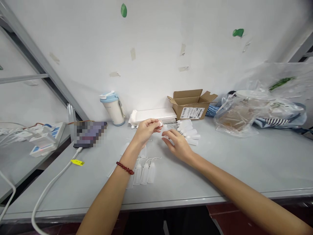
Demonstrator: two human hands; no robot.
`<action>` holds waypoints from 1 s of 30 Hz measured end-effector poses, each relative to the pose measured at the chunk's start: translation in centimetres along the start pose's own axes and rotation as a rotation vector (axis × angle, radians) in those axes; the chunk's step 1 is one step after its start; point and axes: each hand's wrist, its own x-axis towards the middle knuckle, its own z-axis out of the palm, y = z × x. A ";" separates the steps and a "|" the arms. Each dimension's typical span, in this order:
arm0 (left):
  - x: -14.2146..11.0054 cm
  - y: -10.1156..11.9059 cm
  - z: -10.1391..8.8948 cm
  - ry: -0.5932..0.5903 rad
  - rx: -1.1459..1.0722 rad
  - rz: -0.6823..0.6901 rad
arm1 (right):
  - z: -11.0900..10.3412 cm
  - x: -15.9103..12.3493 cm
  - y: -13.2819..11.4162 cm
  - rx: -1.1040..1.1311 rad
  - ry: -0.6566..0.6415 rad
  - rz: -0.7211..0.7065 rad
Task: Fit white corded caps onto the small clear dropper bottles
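My left hand [146, 130], a dark red bead bracelet on its wrist, pinches a small white cap-like piece [160, 124] between thumb and fingertips above the table. Just to the right, my right hand [178, 143] has loosely curved fingers, with thumb and forefinger apart. A pale translucent piece [164, 128] shows between the two hands; its shape is unclear. Behind my right hand lies a pile of translucent squeeze bottles [187, 129] with thin tips. Several similar bottles with bent thin tubes [144, 173] lie in a row nearer me, partly hidden by my left forearm.
At the back stand a cream tumbler with blue lid [113, 109], a stack of white flat packs [154, 115] and an open cardboard box [192, 106]. A plastic bag with a container [246, 111] lies right. A phone [89, 133] with a white cable [57, 178] lies left.
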 end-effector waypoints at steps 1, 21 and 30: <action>0.0 0.0 0.1 -0.005 0.012 0.009 | -0.1 0.0 0.0 0.003 0.007 0.004; -0.1 -0.5 0.1 -0.048 -0.136 0.002 | -0.7 0.2 -0.4 0.181 0.007 -0.079; 0.0 -0.4 -0.1 -0.113 -0.181 0.031 | -1.7 0.2 -1.5 0.548 -0.060 0.184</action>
